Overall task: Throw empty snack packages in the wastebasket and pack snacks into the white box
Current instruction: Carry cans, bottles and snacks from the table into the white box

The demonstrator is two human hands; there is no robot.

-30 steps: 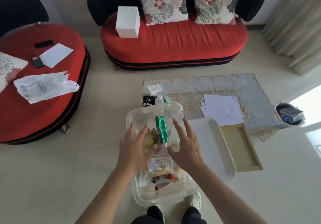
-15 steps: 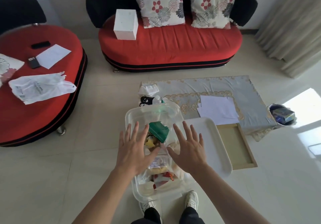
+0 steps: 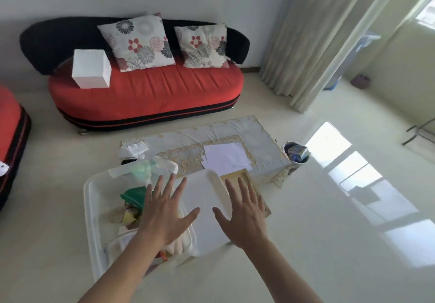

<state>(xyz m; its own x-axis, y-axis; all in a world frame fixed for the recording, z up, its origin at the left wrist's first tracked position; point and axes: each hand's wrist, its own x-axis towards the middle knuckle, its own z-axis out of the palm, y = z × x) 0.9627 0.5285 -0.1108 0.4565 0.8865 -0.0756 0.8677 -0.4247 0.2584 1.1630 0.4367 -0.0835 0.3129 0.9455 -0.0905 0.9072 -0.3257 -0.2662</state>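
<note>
Single head-worn camera looks forward and down from standing height.

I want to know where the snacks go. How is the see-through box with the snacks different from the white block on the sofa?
The see-through box is open on top and shows snack packets inside; the white block looks closed and solid white. The see-through box lies just under the left hand; the white block sits far off on the red sofa. The box looks long, the block like a cube. Both are boxy with pale sides.
</note>
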